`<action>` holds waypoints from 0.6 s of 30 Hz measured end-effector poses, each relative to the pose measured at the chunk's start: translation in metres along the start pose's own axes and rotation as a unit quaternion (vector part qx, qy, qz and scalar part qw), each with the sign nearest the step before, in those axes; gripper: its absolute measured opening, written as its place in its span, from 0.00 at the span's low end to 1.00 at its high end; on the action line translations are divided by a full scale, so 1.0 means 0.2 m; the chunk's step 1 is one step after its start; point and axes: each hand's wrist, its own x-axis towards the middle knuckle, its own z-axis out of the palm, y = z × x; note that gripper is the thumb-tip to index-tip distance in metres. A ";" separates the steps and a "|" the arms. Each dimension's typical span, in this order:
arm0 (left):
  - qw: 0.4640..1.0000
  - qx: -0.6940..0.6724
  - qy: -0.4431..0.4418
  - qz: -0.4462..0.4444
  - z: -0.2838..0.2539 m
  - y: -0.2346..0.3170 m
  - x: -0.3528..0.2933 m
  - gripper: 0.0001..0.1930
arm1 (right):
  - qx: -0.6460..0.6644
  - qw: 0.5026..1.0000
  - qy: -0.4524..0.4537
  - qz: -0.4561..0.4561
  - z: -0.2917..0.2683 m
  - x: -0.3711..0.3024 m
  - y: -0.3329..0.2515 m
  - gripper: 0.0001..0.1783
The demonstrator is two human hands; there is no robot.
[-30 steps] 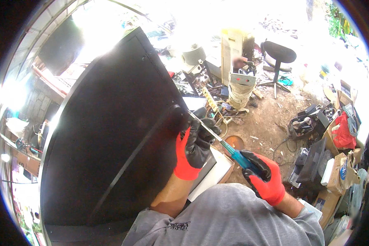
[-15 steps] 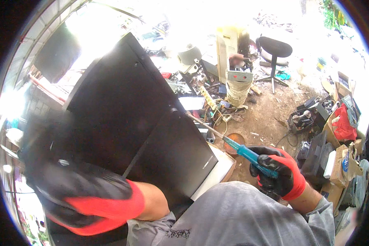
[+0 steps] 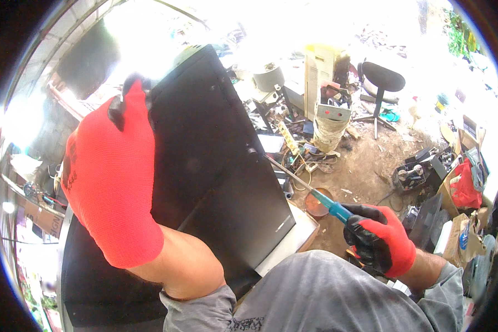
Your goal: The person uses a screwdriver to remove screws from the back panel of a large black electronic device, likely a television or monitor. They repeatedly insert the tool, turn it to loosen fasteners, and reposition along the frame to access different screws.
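Note:
A large black flat casing [image 3: 205, 149] lies tilted in front of me, its right edge running down toward my knees. My right hand [image 3: 380, 238], in a red and black glove, is closed around the teal handle of a screwdriver [image 3: 329, 206]. The shaft points up and left, and its tip reaches the right edge of the casing; whether it touches is unclear. My left hand [image 3: 116, 171], gloved alike, is raised at the casing's left side with its back toward me. Its thumb and forefinger come together near the upper left edge, and what they hold is too small to name.
Under the casing's lower right corner is a white box [image 3: 288, 243]. Beyond stand a bucket [image 3: 327, 133] full of parts and a black stand [image 3: 383, 77]. At right are a crate of parts [image 3: 418, 171], a red bag [image 3: 463, 185] and cardboard. A round brown dish [image 3: 317, 203] sits on the ground.
My left hand has swung up from the lower left to the casing's upper left edge. My right hand still holds the screwdriver, slightly lower and further right in view.

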 end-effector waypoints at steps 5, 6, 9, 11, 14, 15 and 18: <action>0.998 -0.014 0.059 0.034 0.11 -0.03 0.02 0.31 | -0.013 1.000 0.006 0.002 0.01 0.00 -0.03 0.28; 0.994 -0.006 0.094 0.051 0.16 -0.04 0.02 0.32 | -0.181 0.977 0.058 -0.099 0.02 0.01 0.01 0.28; 1.000 -0.011 0.020 0.022 0.04 -0.07 0.01 0.32 | -0.617 0.674 0.084 -0.398 0.03 0.06 0.09 0.26; 0.999 -0.016 0.019 0.038 0.09 -0.05 0.03 0.31 | -0.695 0.570 0.118 -0.423 -0.03 0.08 0.15 0.26; 0.991 -0.032 0.113 0.068 0.10 -0.12 0.00 0.31 | -0.666 0.564 0.153 -0.463 -0.01 0.10 0.12 0.25; 0.976 -0.095 0.168 0.099 0.13 -0.11 -0.03 0.30 | -0.635 0.618 0.177 -0.429 0.02 0.08 0.11 0.25; 0.886 -0.284 0.339 0.139 0.28 -0.09 -0.30 0.23 | -0.580 0.713 0.213 -0.333 0.09 0.03 0.06 0.24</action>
